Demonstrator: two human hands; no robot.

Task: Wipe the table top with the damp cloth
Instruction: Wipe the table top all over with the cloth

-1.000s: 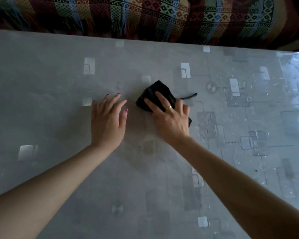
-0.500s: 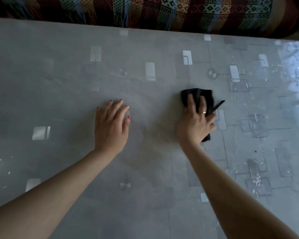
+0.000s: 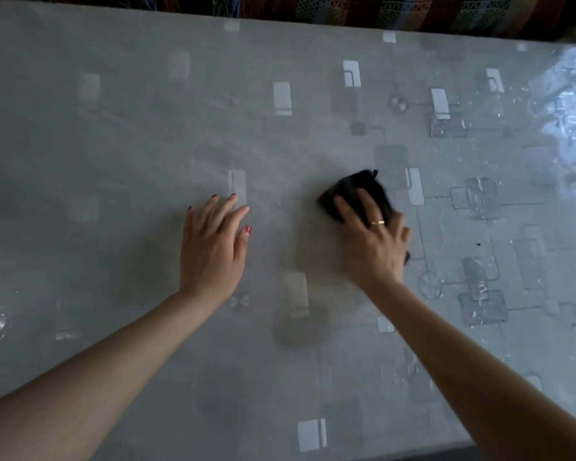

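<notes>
1. The damp cloth, a dark bunched rag, lies on the desk right of centre, pressed flat under the right hand. That hand is spread over it, palm down with fingers extended, rather than closed around it; the far part of the cloth shows beyond the fingertips.
2. The left hand is laid open and flat on the desk, holding nothing, well clear of the cloth. It seems to serve as a brace and should be kept out of the wiping path.
3. The step in hand is judged to be a wiping stroke across the middle of the desk. Pressure is best applied through the whole palm, so that the cloth is kept flat and does not roll up under the fingers.
4. Water beads and streaks are seen on the right part of the desk, while the left part looks dull and dry. Strokes should therefore be overlapped, so that no strip is missed between them.
5. The desk covering looks like smooth, glossy plastic; the cloth is likely to slide easily, so a steady pace is advised over a fast one.
6. The far edge, next to the patterned blanket, should be reached without the fabric being touched by the wet cloth.
</notes>
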